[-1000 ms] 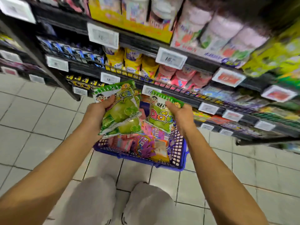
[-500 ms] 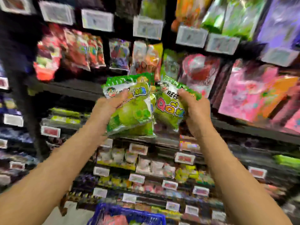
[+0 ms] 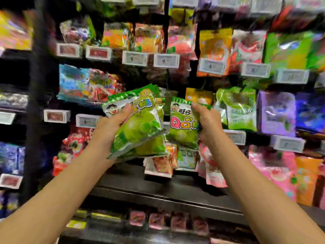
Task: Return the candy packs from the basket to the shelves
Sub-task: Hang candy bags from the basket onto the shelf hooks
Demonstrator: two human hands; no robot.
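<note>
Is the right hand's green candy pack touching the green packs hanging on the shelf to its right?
Cannot tell. In the head view the right hand overlaps the space between its green candy pack and the hanging green packs; blur hides any gap.

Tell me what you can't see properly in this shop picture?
Head view only:
- Price tags: numbers blurred by camera motion.
- Stack of green packs in the left hand: count unclear, they overlap.
- Green pack: the right hand covers its right edge.
- Basket: out of frame.

Green candy pack [image 3: 184, 125], front: "旺仔" + "QQ" legible. Shelf price tags [image 3: 166, 60]: blurred, unreadable.
</note>
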